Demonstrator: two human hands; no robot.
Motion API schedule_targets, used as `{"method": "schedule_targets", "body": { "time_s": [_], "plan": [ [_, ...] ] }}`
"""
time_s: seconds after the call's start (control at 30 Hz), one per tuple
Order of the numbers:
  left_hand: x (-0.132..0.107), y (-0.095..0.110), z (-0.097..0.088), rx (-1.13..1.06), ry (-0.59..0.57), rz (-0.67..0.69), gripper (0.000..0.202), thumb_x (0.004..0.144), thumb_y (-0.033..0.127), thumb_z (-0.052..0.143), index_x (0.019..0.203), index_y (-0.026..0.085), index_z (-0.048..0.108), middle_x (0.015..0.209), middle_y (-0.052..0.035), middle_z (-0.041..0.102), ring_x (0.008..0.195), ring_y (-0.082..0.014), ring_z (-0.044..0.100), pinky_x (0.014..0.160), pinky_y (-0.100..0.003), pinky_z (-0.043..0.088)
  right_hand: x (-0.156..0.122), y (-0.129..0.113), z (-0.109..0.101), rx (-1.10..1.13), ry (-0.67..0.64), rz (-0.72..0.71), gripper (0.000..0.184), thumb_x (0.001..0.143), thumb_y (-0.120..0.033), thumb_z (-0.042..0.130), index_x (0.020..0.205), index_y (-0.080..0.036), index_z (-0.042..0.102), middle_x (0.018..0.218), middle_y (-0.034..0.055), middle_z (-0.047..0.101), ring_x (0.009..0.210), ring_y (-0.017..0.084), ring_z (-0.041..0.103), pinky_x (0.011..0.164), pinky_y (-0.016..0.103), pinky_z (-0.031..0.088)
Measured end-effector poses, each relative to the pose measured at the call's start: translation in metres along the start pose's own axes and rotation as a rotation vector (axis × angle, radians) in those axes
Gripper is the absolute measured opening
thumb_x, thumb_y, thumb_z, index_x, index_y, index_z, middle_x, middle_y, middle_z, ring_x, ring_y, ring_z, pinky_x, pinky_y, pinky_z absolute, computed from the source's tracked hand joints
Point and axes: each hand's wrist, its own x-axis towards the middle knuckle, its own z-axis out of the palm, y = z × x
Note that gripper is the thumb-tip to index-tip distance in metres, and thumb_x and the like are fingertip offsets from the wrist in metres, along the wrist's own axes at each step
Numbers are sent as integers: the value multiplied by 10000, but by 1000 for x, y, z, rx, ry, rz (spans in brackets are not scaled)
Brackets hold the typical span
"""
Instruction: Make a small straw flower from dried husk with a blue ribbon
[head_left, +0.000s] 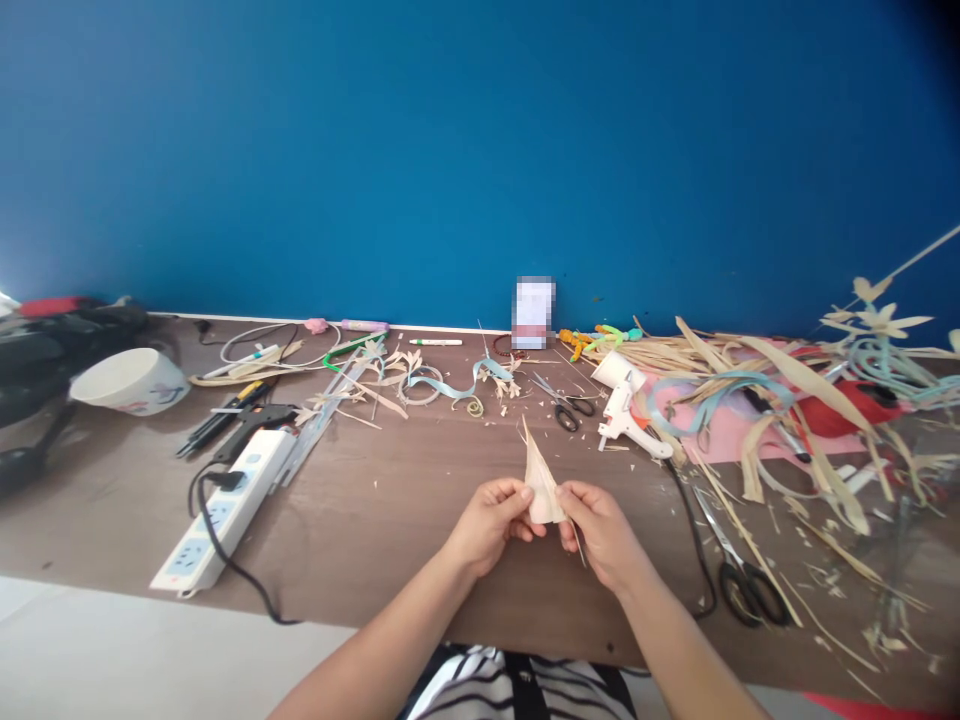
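Much brown worktop, front edge near, surrounds left hand and right hand. Both pinch a pointed cream husk-like sheet.

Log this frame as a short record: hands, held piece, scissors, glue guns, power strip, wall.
Left hand: pinching the left side of a pale leaf-like piece
Right hand: pinching its right side
Held piece: pointed upper end
Scissors: far pair beyond the hands, near pair at right
Glue guns: white one right, black one left
Power strip: left, black plug inserted
Wall: blue

No legible text, labels, brands, numbers or signs.
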Motion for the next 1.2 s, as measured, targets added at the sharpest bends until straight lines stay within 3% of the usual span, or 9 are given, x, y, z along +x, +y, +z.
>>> {"method": "schedule_targets", "body": {
  "time_s": [0.23,0.37,0.57,0.73,0.93,1.1,1.2],
  "plan": [
    [0,14,-4,190,0,45,267,619,311,675,769,116,572,569,21,575,330,-18,421,324,-142,230,-3,-3,-4,-256,-20,-11,277,739,-398,540,599,-159,546,388,-57,464,331,59,381,355,171,302],
    [3,17,-4,159,43,84,238,667,338,627,674,116,542,388,58,474,293,-22,356,320,-145,206,-3,-7,-4,-387,-88,-38,269,759,-374,516,604,-160,564,436,-41,482,383,80,432,387,186,344],
    [2,17,1,210,74,56,262,667,355,621,668,106,539,511,-24,606,439,-89,552,425,-166,377,0,-12,-6,-452,-124,-153,211,734,-339,566,634,-153,570,576,-14,548,540,110,495,509,213,393],
    [-2,20,4,304,19,66,273,661,368,628,647,114,528,504,-7,588,444,-93,553,444,-186,407,2,-10,-5,-282,-159,-62,239,693,-350,624,604,-167,497,521,-38,523,464,87,452,452,206,363],
    [0,17,1,125,-56,7,265,604,313,695,679,96,561,553,-32,626,429,-85,556,434,-171,416,2,-9,2,125,-281,78,233,706,-335,628,626,-149,511,591,14,610,480,90,487,444,202,361],
    [6,9,1,-50,35,-37,351,659,436,612,589,101,535,452,-32,587,343,-83,511,355,-166,377,5,-6,4,283,-362,102,241,730,-334,603,636,-147,483,635,39,618,519,95,502,456,195,332],
    [8,9,2,4,110,2,409,696,493,542,543,115,506,388,-17,546,306,-86,484,319,-166,342,3,-7,4,239,-350,120,228,722,-323,614,649,-146,490,616,11,595,487,73,467,451,186,325]
  ]
}}
